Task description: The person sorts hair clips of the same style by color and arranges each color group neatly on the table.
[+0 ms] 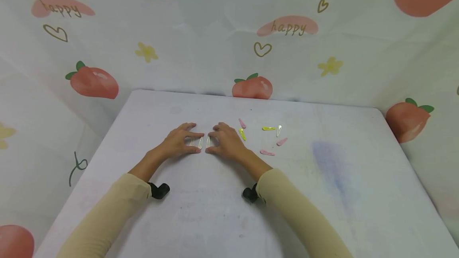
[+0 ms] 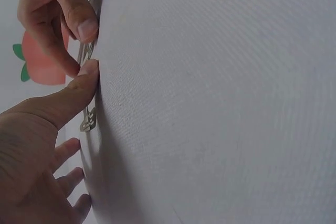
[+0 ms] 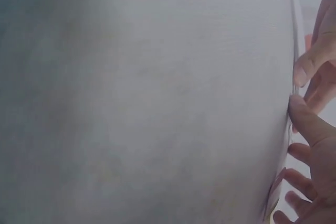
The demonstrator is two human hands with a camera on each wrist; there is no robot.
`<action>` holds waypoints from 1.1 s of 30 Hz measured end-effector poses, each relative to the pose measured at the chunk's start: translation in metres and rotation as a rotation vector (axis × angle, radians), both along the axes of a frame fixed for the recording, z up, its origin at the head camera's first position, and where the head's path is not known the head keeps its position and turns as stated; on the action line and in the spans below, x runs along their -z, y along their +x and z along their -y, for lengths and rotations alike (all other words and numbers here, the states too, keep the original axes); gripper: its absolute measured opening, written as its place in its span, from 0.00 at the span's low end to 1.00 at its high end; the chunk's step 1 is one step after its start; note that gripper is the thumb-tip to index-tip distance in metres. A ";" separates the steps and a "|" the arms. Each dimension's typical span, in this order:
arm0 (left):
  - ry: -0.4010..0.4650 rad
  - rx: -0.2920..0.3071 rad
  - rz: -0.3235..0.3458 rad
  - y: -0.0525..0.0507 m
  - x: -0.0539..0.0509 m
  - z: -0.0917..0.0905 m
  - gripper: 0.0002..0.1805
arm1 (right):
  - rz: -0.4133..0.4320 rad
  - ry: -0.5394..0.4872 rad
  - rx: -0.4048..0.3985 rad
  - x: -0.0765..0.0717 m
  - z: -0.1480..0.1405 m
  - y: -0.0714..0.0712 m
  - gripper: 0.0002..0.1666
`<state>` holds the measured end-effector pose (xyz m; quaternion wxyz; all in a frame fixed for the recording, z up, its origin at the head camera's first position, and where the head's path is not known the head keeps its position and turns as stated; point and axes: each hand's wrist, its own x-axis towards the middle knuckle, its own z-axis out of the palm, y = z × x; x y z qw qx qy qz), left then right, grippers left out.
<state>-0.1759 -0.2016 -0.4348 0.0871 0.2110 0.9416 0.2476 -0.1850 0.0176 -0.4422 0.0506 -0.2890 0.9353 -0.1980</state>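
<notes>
Near the middle of the table, my left hand [image 1: 178,141] holds a white snap hair clip [image 1: 201,142] by its two ends, between thumb and index finger. Another pale hair clip [image 1: 191,141] lies under that hand's arch. Facing it, my right hand [image 1: 229,140] holds a second white hair clip [image 1: 208,142] the same way, thumb at the near end. The two clips stand side by side with a narrow gap. In the left wrist view the left thumb [image 2: 79,90] touches the table beside a metal clip end [image 2: 88,121]. The right wrist view mostly hides the clips.
Right of the right hand lie loose hair clips: a pink one [image 1: 242,123], a yellow one [image 1: 242,134], another yellow one [image 1: 268,128], a white one [image 1: 279,131] and two more pink ones. A patterned cloth [image 1: 201,51] hangs behind the white table [image 1: 201,218].
</notes>
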 end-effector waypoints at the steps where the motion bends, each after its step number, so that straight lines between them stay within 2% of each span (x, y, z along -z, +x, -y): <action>1: -0.003 0.002 -0.002 0.000 0.000 0.000 0.33 | 0.002 0.000 -0.002 0.000 0.000 0.000 0.33; 5: -0.013 -0.001 0.004 -0.001 0.001 0.001 0.33 | -0.003 0.005 -0.013 -0.002 -0.005 -0.001 0.35; 9: -0.015 0.007 -0.006 -0.001 0.003 0.001 0.33 | -0.021 0.007 0.003 -0.004 -0.022 -0.003 0.35; 13: -0.006 0.008 -0.002 -0.002 0.002 0.001 0.32 | -0.045 0.003 0.043 -0.009 -0.057 -0.007 0.35; 18: -0.018 0.010 -0.009 -0.001 0.001 0.000 0.32 | -0.068 0.023 0.145 -0.012 -0.115 -0.014 0.36; 25: -0.016 0.008 -0.005 -0.002 0.002 0.001 0.32 | -0.018 0.005 0.285 -0.008 -0.183 -0.020 0.34; 33: -0.023 0.011 -0.006 -0.001 0.002 0.001 0.32 | 0.058 0.023 0.278 -0.006 -0.210 -0.016 0.32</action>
